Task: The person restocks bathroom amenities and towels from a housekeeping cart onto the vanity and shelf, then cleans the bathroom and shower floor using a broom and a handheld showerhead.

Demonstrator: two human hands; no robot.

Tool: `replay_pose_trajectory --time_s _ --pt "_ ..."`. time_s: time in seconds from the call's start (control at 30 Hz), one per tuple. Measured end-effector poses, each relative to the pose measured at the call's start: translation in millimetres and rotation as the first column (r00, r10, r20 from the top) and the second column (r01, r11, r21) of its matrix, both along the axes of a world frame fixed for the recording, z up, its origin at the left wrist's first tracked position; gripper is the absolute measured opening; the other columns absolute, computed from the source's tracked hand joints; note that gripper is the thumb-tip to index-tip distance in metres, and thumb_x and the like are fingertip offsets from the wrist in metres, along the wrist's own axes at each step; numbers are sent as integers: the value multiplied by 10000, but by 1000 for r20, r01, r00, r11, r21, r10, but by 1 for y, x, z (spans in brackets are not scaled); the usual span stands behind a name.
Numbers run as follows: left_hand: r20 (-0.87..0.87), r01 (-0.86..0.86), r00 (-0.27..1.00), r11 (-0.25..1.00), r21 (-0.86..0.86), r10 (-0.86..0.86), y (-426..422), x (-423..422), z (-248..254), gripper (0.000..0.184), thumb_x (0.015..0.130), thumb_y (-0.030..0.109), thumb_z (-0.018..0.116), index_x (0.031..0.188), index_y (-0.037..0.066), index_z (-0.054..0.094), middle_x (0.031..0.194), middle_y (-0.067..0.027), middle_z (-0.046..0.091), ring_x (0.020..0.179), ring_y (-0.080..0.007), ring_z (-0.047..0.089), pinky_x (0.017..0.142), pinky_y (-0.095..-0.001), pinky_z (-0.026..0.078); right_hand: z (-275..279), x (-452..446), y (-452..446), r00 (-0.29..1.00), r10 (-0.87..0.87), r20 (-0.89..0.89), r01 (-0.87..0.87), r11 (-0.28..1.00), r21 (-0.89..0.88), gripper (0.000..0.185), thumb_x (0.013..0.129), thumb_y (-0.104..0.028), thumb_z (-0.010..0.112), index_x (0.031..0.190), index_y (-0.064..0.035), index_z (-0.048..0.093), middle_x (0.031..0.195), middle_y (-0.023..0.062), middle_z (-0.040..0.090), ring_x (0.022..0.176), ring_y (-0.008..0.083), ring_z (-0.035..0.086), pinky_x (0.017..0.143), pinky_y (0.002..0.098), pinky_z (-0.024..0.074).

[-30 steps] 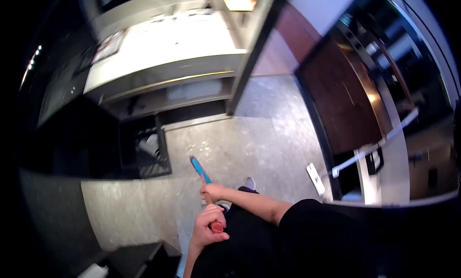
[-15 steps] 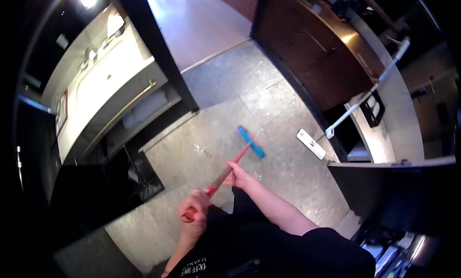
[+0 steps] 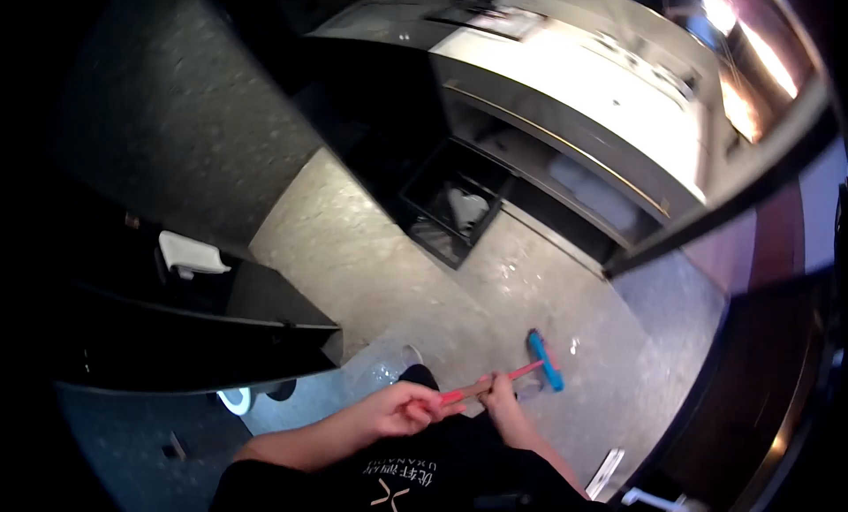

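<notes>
A floor brush (image 3: pixel 545 362) with a blue head and a long red and brown handle stands with its head on the wet tiled floor. My left hand (image 3: pixel 408 409) is closed around the upper end of the handle, close to my body. Further down the handle, my right hand (image 3: pixel 502 395) grips it nearer the head. Whether the head carries bristles or a sponge is hard to make out. Small wet patches shine on the floor (image 3: pixel 481 313) around it.
A washbasin counter (image 3: pixel 565 66) with a brass towel rail runs along the far side. Beneath its left end sits a black bin (image 3: pixel 455 203) with pale rubbish inside. A flat mop (image 3: pixel 606 473) lies at lower right. A dark partition (image 3: pixel 291 322) juts in from the left.
My view has swung left, so the counter now lies ahead and the flat mop has slid to the lower edge. Both hands still hold the brush.
</notes>
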State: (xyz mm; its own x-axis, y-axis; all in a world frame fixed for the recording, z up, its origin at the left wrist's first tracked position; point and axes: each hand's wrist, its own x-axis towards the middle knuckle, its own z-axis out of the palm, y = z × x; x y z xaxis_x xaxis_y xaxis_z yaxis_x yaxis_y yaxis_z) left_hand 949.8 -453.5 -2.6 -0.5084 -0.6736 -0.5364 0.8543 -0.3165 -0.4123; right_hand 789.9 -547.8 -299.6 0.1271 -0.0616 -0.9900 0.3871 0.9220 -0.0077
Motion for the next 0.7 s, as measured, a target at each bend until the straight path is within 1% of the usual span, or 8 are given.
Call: replay_pose_trajectory --time_s 0.1,0.27,0.43,0.53,0.6,0.63,0.67,0.7 --pt "214 -83 976 984 156 48 98 80 23 269 881 59 472 1101 -87 420 681 11 407 498 -7 338 387 -122 255 18 123 74 885 443 142 -454 889 54 151 882 -148 420 1006 -68 389 856 130 479 698 271 531 587 413 505" --pt "522 -353 838 886 300 157 246 184 38 265 905 118 459 1108 -51 433 665 18 411 485 -12 344 389 -131 261 32 322 200 574 748 333 -751 643 -152 192 859 -92 419 1047 -63 390 813 152 488 654 273 538 577 416 504" --pt "514 -485 850 561 671 120 308 214 -67 330 918 238 470 1166 25 425 641 4 418 451 -44 356 362 -166 287 9 437 286 288 952 -99 -928 252 -276 216 845 -125 464 1030 -88 360 681 113 449 478 238 484 391 392 445" --pt "373 -406 904 693 595 209 305 275 -158 404 930 315 423 1257 83 377 660 -3 452 455 -96 378 380 -180 327 -64 516 293 149 922 -356 -886 -36 -462 275 857 -179 472 1089 -103 347 655 119 475 357 229 468 285 368 413" --pt "242 -331 942 769 546 234 298 311 -195 455 937 366 392 1318 122 344 672 -7 474 457 -131 394 393 -189 354 -118 557 268 -236 893 -382 -926 -326 -189 253 856 -111 448 1083 -100 338 701 126 476 540 219 529 416 375 460" --pt "240 -340 939 763 550 245 285 331 -211 455 937 366 392 1318 122 344 672 -7 474 457 -131 394 393 -189 354 -160 587 257 -166 847 -505 -890 -350 -294 245 848 -112 455 1073 -102 358 705 129 491 594 235 551 464 377 468" --pt "292 -573 819 734 366 494 271 358 -225 420 926 350 430 1270 113 379 633 2 420 443 -96 359 370 -191 312 -213 606 247 -85 787 -611 -845 -382 -375 238 840 -114 463 1062 -104 378 710 132 506 649 251 572 513 378 475" --pt "280 -771 635 615 168 720 246 384 -241 387 916 334 468 1222 105 413 594 10 366 429 -62 325 348 -192 269 -222 663 214 -361 712 -602 -766 -595 -245 247 814 -109 479 1048 -78 408 767 162 549 757 307 587 610 402 469"
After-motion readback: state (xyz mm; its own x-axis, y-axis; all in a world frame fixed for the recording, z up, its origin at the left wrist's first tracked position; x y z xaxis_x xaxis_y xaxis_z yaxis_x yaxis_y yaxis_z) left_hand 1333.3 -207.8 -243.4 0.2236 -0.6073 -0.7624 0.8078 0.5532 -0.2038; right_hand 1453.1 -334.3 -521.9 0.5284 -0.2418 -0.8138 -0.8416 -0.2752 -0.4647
